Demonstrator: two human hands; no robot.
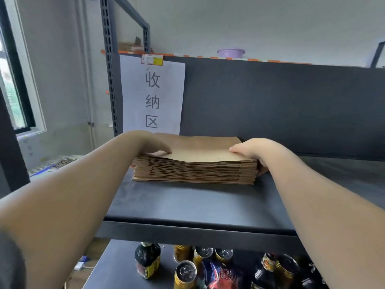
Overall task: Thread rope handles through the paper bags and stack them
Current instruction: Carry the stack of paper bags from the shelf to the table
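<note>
Dark matte shelf [187, 205] - flat, smooth board. On it, toward back, stack of paper bags [195, 170] is laid: brown kraft, folded flat, edges ridged in layers. White paper sign [153, 94] hung behind. left grip [154, 143] released - fingers laid flat on top bag. right grip [256, 151] clasped round stack's right edge, thumb on top.

A stack of flat, folded brown paper bags [195, 171] lies level on the dark shelf [187, 205], between the left hand [150, 142] and the right hand [256, 151], touching both. Its layered edges face the person. The top bag [200, 150] shows two small dark holes near its front edge.
</note>
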